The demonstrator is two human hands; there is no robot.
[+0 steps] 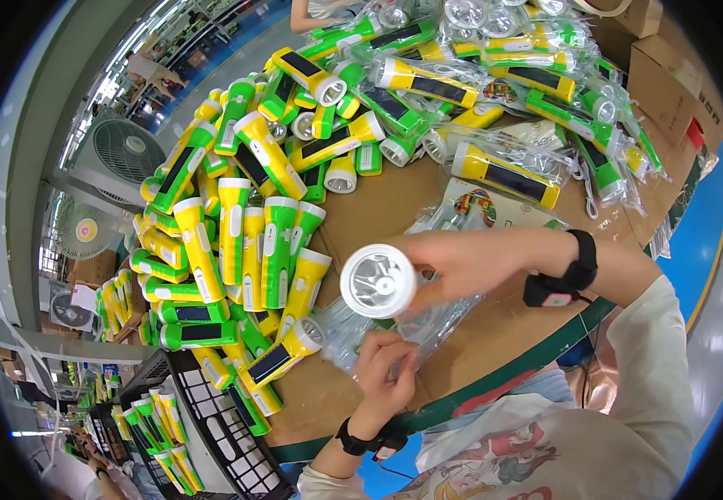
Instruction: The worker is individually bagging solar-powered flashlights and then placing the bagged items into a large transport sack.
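My right hand (466,260) is wrapped round a flashlight (376,283), whose white round head and reflector face up toward me. The rest of its body is hidden behind the head and my fingers. Just below it, my left hand (386,373) is closed, thumb and fingers curled together over the clear plastic bags (343,335). Whether a bag's edge is pinched in them cannot be made out. Those bags lie flat on the brown cardboard tabletop (478,333), partly covered by both hands. Under the bags' far end lies a printed sheet (471,207) with a colourful picture.
Loose yellow and green flashlights (232,229) are heaped on the left. Bagged flashlights (507,177) with cables pile up at the far right, beside cardboard boxes (670,83). A black crate (220,425) stands at the lower left. Fans (124,150) and other people are beyond.
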